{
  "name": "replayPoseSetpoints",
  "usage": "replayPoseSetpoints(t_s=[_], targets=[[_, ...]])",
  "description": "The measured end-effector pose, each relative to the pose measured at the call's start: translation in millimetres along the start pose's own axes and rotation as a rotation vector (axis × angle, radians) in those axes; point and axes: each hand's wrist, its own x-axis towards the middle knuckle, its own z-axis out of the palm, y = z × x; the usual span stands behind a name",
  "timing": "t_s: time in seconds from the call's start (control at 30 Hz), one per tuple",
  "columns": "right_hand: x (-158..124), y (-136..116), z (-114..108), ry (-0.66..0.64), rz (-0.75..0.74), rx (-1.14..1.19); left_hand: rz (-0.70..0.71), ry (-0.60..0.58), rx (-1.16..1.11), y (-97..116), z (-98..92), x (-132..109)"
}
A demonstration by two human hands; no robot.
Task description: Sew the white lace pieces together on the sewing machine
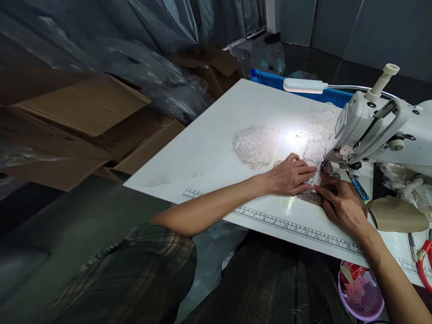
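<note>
My left hand [294, 175] lies flat on a piece of white lace fabric [312, 155], fingers stretched toward the needle area of the white sewing machine [357, 121]. From the right, my right hand [344, 204] reaches to the lace's near edge with a fingertip, its thumb apart from that finger. Both hands rest in front of the presser foot [322, 166], over a brownish plate [310, 198]. A separate lace piece [256, 146] lies on the table to the left. More lace [324, 114] extends behind the needle. What is under my left palm is hidden.
A white lamp [303, 85] lights the white table [216, 135], which has a printed ruler [286, 227] along its front. Blue thread snips [359, 189] lie beside the machine, red-handled scissors [423, 261] farther right. A purple basket [366, 308] stands below; cardboard boxes [84, 108] stand left.
</note>
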Motion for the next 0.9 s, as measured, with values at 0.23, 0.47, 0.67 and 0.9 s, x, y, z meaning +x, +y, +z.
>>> replayPoseSetpoints(t_s=[0.23, 0.47, 0.67, 0.9], targets=[[0.3, -0.4, -1.3, -0.024, 0.007, -0.001, -0.030, -0.053, -0.001, 1.1, -1.7, 0.9], [6.6, -5.9, -8.1, -0.045, 0.028, -0.025, -0.003, -0.123, -0.024, -9.6, -9.0, 12.5], [8.5, -6.0, -5.9, -0.084, 0.060, -0.040, 0.031, -0.140, 0.015, -18.0, -7.5, 21.0], [6.9, -3.9, 1.5, -0.103, 0.154, 0.040, 0.003, -0.080, -0.084, -21.3, -2.4, 15.4]])
